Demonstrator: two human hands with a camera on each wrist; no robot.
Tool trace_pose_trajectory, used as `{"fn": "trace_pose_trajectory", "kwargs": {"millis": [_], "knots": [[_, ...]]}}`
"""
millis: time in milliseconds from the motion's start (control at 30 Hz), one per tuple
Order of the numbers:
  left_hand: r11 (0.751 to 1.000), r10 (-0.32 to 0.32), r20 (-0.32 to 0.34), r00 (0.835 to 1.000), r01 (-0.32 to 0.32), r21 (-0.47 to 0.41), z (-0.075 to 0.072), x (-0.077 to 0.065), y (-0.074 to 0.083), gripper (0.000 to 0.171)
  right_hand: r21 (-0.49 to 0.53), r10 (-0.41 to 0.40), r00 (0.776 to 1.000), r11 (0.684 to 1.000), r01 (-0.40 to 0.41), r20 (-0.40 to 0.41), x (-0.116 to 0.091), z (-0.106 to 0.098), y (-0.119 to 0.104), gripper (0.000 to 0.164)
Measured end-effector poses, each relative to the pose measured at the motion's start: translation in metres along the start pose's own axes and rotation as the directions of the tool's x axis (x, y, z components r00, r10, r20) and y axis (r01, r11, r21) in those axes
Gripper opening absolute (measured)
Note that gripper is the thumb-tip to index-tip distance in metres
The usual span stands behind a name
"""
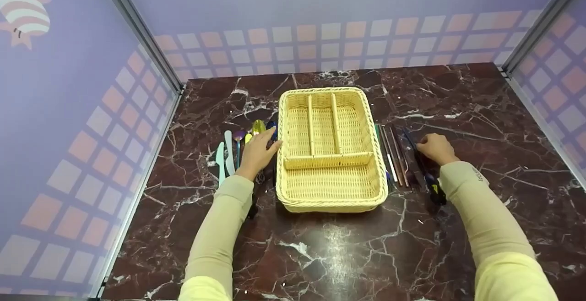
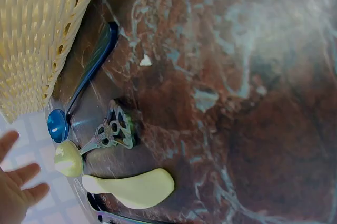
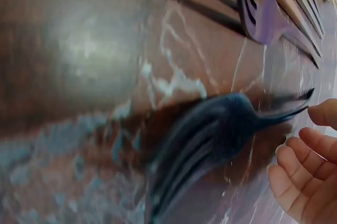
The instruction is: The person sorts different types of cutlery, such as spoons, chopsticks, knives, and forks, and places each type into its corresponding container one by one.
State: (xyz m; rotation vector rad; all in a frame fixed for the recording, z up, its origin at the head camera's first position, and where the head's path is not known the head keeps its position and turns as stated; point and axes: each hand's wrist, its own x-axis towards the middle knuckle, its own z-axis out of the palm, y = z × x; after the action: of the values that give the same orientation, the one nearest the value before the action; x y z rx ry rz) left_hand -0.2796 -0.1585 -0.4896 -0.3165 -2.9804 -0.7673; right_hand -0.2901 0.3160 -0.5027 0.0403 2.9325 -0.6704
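Observation:
My left hand [image 1: 261, 150] hovers by the left rim of a wicker basket [image 1: 332, 159], its fingers stretched out and spread. In the left wrist view, the left fingers [image 2: 26, 176] hold nothing. Below that hand lie a blue spoon [image 2: 59, 124], a spoon with an openwork handle [image 2: 113, 129] and a pale yellow spreader [image 2: 139, 190]. Right of the basket, my right hand [image 1: 438, 149] pinches the handle of a dark blue fork [image 3: 216, 129]. Its tines point back toward my wrist. The other right fingers [image 3: 295, 168] are loosely curled.
Three small compartments and one wide one divide the basket. A mint knife [image 1: 220, 159] and more cutlery lie at its left. Along its right side lie a purple fork [image 3: 266, 21] and several slim utensils. Purple tiled walls [image 1: 311, 44] enclose the marble table [image 1: 339, 255].

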Motion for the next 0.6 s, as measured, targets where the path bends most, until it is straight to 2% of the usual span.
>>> {"fn": "trace_pose_trajectory", "kwargs": {"millis": [133, 300, 433, 600], "knots": [[0.998, 0.059, 0.007, 0.998, -0.059, 0.001, -0.002, 0.002, 0.001, 0.051, 0.028, 0.057, 0.998, 0.998, -0.058, 0.041, 0.0, -0.001, -0.004, 0.027], [0.996, 0.088, -0.006, 0.996, -0.088, 0.018, -0.003, 0.004, 0.002, 0.046, 0.045, 0.096, 0.989, 0.994, -0.102, 0.117, 0.001, -0.003, -0.009, 0.023], [0.994, 0.111, 0.001, 0.994, -0.111, 0.003, -0.002, 0.005, 0.002, 0.046, 0.037, 0.121, 0.984, 0.991, -0.127, 0.128, 0.003, -0.001, -0.014, 0.023], [0.988, 0.144, 0.013, 0.989, -0.145, 0.06, 0.002, 0.005, 0.001, 0.043, 0.065, 0.161, 0.977, 0.983, -0.171, 0.137, 0.003, -0.002, -0.017, 0.022]]}}
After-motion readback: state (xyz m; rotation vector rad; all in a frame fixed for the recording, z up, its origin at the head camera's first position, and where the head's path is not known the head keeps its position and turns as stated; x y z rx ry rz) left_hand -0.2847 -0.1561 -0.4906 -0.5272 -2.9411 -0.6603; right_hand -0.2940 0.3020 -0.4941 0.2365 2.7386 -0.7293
